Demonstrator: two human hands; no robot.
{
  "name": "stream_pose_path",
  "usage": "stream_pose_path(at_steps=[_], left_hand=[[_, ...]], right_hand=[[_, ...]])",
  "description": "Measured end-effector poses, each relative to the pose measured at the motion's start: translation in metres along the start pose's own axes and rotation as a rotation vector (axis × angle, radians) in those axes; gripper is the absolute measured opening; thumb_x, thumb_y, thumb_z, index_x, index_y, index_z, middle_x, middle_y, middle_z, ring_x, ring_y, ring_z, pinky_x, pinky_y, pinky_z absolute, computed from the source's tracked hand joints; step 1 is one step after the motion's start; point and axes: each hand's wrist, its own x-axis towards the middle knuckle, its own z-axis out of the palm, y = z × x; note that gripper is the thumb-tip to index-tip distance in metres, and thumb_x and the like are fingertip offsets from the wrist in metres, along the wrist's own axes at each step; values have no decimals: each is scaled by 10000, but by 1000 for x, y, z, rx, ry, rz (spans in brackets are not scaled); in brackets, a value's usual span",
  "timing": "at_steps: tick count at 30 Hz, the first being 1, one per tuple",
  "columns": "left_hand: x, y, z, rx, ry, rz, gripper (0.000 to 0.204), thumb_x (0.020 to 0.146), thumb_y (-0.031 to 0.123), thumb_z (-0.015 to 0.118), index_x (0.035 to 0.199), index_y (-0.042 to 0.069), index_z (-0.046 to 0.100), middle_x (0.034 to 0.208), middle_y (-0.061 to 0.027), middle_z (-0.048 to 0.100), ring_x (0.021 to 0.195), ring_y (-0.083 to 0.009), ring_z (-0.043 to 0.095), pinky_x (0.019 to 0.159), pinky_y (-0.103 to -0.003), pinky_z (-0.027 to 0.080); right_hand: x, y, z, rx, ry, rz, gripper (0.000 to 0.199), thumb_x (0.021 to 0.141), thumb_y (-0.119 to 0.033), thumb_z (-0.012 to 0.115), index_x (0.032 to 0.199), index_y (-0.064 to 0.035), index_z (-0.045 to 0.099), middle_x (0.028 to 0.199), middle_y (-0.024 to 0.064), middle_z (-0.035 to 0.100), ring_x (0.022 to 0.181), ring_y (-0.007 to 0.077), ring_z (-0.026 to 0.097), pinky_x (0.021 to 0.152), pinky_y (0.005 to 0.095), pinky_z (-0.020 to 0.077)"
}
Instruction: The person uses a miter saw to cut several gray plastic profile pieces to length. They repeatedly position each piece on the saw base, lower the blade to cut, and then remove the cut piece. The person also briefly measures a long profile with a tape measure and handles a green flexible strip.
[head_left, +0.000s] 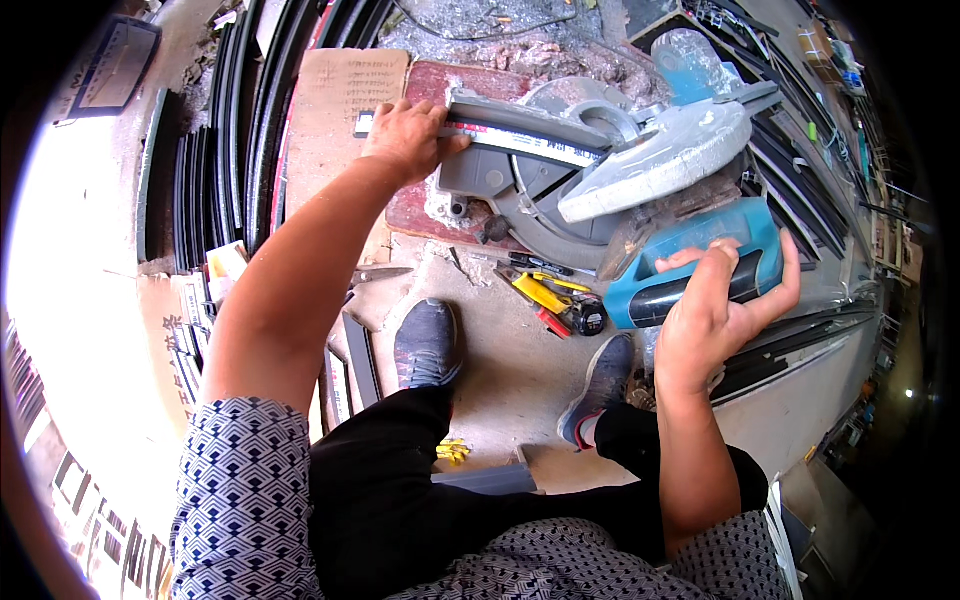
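A miter saw (505,185) with a grey base and a dusty silver blade guard (665,160) sits on a reddish board. My left hand (410,145) is closed on the left end of a narrow strip with white printed film (535,143), pressing it against the saw's fence. The strip's right end runs up to the guard, which hides the blade. To the right, my right hand (725,305) is wrapped round the teal and black saw handle (690,265), its fingers through the loop.
On the floor between my shoes lie a yellow utility knife (540,293), a black tape measure (590,317) and scissors (382,274). Long black profiles (228,150) are stacked at the left, more at the right. A cardboard sheet (340,85) lies beside the saw.
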Motion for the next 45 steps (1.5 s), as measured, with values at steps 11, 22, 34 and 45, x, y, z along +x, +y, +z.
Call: stream_pose_path(at_steps=[11,22,34,45], left_hand=[[0,-3,-2,-21,-29,9,650,989,654,535,1328,109,638,1259,-94,677,1243,-295,580,1098,-492,379],[-1,-2,-1,-9,-21,14,591,1002,627,530,1299,129,645,1263,-60,654,1258,-275,566,1107,-482,369],[-1,-2,1,7,15,18,602,995,631,544,1302,124,649,1244,-64,679,1228,-284,592,1098,-489,387],[-1,-1,-2,27,3,17,631,997,649,533,1311,113,643,1238,-80,683,1236,-284,591,1097,-480,395]], right_hand=[[-14,-5,12,62,8,23,565,976,64,482,1482,-43,253,1054,215,587,593,193,590,650,337,562],[-20,6,15,84,7,-29,618,951,87,506,1487,-45,227,1115,244,550,588,178,577,603,318,572],[-23,8,16,85,21,-17,615,951,80,509,1483,-48,230,1126,252,543,584,171,588,587,303,569],[-27,10,19,69,36,-16,627,940,79,487,1491,-50,219,1044,228,559,605,172,588,639,297,561]])
